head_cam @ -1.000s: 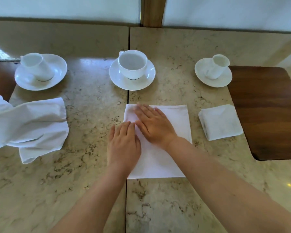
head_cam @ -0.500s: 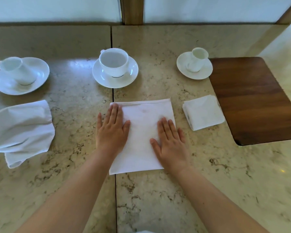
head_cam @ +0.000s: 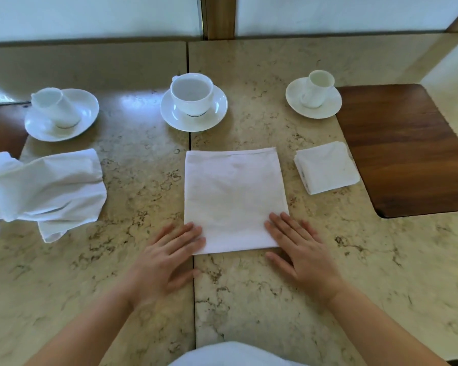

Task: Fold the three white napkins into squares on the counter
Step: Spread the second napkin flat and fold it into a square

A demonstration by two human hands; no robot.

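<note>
free: bare counter (head_cam: 249,299) near side of middle napkin (head_cam: 233,199) | blocked: far, cup on saucer (head_cam: 193,103); left, crumpled napkin (head_cam: 48,191); right, folded napkin (head_cam: 325,170)

— How's the light where I'm working?
— Soft daylight from beyond my fingers (head_cam: 185,233); glare streaks the desk (head_cam: 132,101) far ahead-left. Faint shadows, edges bowed, my nearest forearms slightly soft.

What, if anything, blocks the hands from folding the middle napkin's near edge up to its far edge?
Nothing visible does. The left hand and right hand rest at the middle napkin's near corners; its surface is bare.
</note>
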